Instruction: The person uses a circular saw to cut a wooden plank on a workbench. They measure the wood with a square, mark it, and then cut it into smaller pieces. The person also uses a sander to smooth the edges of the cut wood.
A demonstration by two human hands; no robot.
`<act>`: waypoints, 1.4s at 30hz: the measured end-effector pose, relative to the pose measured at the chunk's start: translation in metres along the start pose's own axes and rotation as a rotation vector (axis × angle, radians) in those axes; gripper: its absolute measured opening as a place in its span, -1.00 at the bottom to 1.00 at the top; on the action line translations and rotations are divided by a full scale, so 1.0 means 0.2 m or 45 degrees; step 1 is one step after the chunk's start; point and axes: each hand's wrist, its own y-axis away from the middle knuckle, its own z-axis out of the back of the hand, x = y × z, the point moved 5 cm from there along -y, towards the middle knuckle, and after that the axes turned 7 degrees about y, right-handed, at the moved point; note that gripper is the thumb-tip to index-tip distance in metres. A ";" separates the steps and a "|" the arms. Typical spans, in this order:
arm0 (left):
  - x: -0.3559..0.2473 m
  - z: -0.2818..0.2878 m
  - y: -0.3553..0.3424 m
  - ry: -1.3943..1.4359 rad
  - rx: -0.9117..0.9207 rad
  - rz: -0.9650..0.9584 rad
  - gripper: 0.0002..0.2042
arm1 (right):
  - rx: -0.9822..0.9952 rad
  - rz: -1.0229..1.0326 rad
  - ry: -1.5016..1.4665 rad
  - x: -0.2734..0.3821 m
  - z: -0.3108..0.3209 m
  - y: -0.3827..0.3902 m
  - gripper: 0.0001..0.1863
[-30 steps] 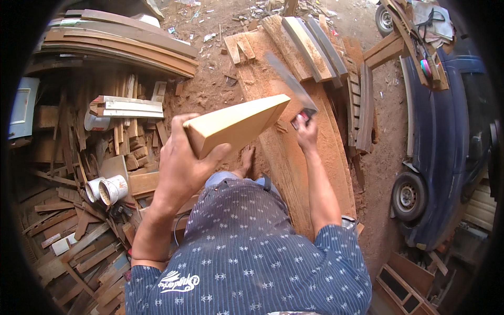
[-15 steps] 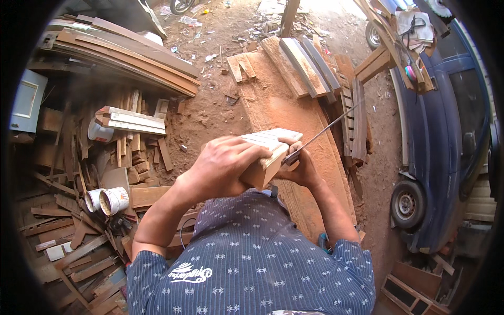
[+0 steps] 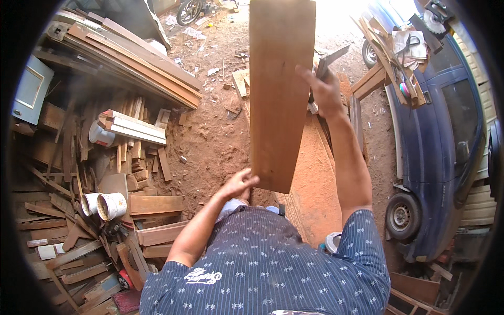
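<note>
A long brown wooden board (image 3: pixel 278 100) stands raised in front of me, its broad face toward me and its far end at the top edge of the view. My left hand (image 3: pixel 239 185) grips the board's lower left edge, fingers partly hidden. At the board's upper right edge, my right hand (image 3: pixel 326 93) is closed round a tool with a flat grey metal blade (image 3: pixel 334 55), one finger lying against the board. The tool's handle is mostly hidden by the hand. Beneath them runs a sawdust-covered wooden bench plank (image 3: pixel 315 173).
Stacked long planks (image 3: pixel 136 58) lie at the far left, with scrap wood and white buckets (image 3: pixel 111 206) below them. A dark blue car (image 3: pixel 430 147) stands on the right, timber strips (image 3: pixel 391 63) beside it. A motorbike wheel (image 3: pixel 189 11) shows at the back.
The board has swung from end-on near my chest to showing its broad face. My right hand has moved up and away with the bladed tool; my left has dropped lower and leftward.
</note>
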 end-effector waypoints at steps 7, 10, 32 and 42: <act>-0.11 -0.17 0.27 0.410 -0.230 -0.203 -0.40 | -0.087 -0.663 0.318 -0.54 0.10 -0.25 -0.19; -0.19 -0.25 0.37 0.844 -0.269 -0.176 -0.54 | 0.018 -0.588 0.608 -0.75 0.18 -0.13 -0.36; -0.65 -0.23 0.40 0.977 -0.439 -0.154 -0.39 | 0.241 -0.547 -0.165 -0.67 0.09 1.08 -0.77; -0.68 -0.21 0.38 0.973 -0.480 -0.178 -0.42 | 0.739 -0.364 -0.016 -0.60 -0.07 0.84 -0.60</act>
